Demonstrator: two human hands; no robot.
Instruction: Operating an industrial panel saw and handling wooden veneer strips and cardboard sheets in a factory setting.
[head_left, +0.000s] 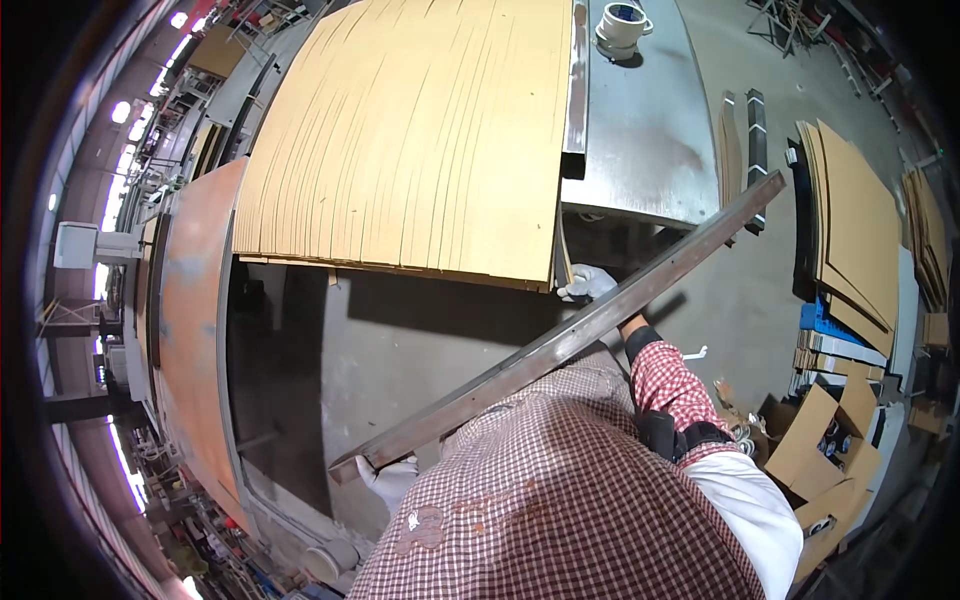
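A long dark metal bar (560,340) slants across in front of my body, from lower left to upper right. My left hand (390,482), in a pale glove, is closed around its lower left end. The bar passes over my right wrist, hiding part of it. My right hand (588,284), also gloved, is at the near right corner of a broad layer of tan cardboard strips (400,150). Its fingers are bent together on the end of a narrow cardboard strip (562,255) at that corner.
Right of the cardboard, a grey metal table (650,130) carries a tape roll (622,28) and a metal bar (577,90). Cardboard sheets (855,220) stand at the far right, above an open carton (815,440). An orange-brown panel (190,320) lies at the left.
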